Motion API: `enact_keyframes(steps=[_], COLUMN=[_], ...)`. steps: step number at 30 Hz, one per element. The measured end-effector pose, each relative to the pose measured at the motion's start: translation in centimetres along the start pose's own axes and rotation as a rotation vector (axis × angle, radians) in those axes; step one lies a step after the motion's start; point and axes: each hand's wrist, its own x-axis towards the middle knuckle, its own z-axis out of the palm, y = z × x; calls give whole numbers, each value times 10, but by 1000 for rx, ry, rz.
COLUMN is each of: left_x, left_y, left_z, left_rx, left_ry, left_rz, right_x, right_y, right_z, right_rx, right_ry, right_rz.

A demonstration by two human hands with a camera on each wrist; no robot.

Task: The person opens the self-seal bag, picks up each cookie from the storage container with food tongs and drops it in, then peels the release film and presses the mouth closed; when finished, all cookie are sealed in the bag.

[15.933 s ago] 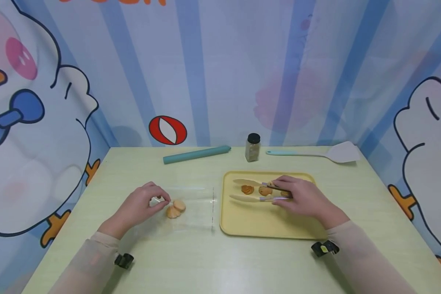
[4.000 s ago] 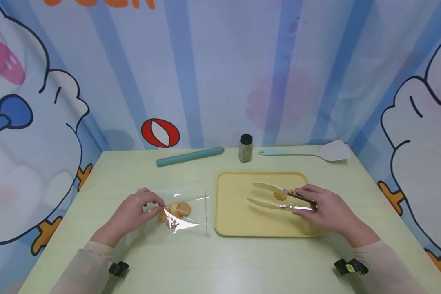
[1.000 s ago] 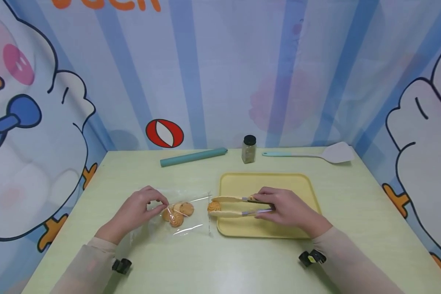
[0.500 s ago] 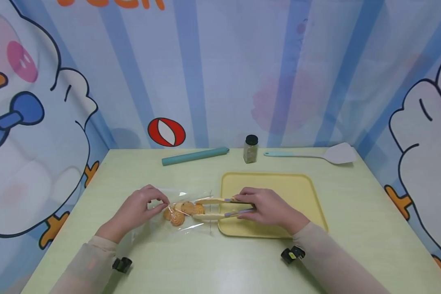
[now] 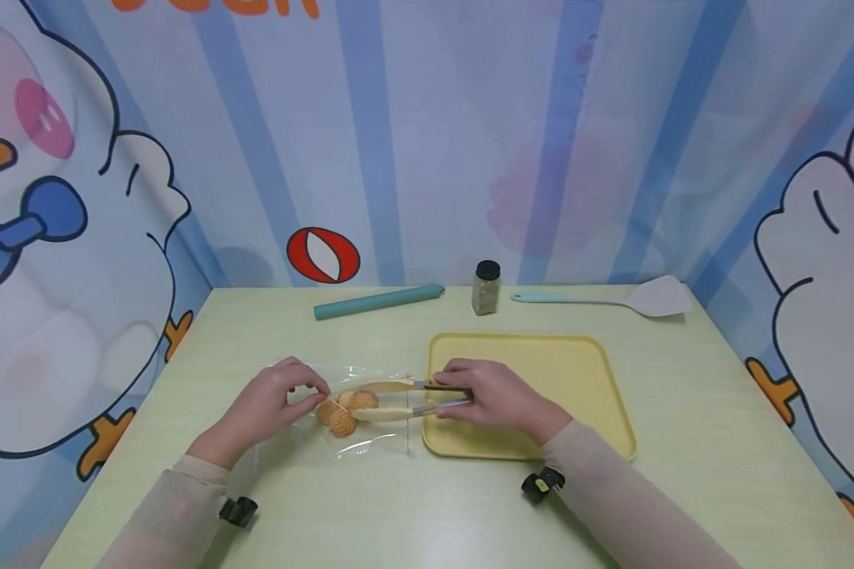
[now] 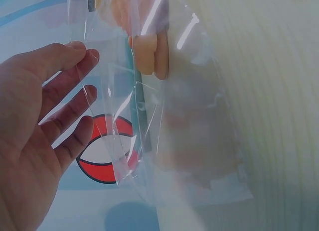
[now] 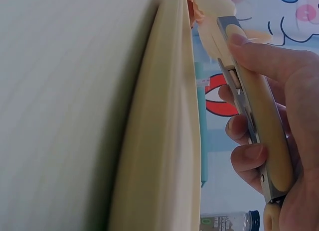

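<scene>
The left hand [image 5: 273, 403] pinches the upper film of a clear, glossy plastic bag [image 5: 387, 442] between thumb and forefinger; the bag lies on the pale, wood-grained table [image 5: 398, 514], and a cluster of golden-brown round cookies [image 5: 342, 423], one with a piped swirl, sits within it; the right hand [image 5: 494, 395] grips silver metal tongs with cream paddle-shaped ends [image 5: 391, 413], fingers curled round the handle above the rectangular yellow tray [image 5: 534, 442]; those ends reach past the bag's tray-side edge to the cookies (whether they clamp one, I cannot tell); behind stand or lie a teal rod [image 5: 379, 302], a black-capped clear jar [image 5: 486, 291] and a pale-bladed spatula with a mint handle [image 5: 660, 297].
</scene>
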Motion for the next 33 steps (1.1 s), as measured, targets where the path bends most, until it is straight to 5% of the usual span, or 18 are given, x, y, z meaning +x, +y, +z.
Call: enact_keyframes(steps=[12, 33], left_x=[-1, -2], left_y=[0, -4], left_z=[1, 3], left_rx=[10, 3], left_ry=[21, 48], left_rz=[4, 35], right_x=[13, 5], right_y=[-9, -13], right_z=[9, 10], right_rx=[-7, -25], right_ry=[-25, 18], right_rz=[41, 64])
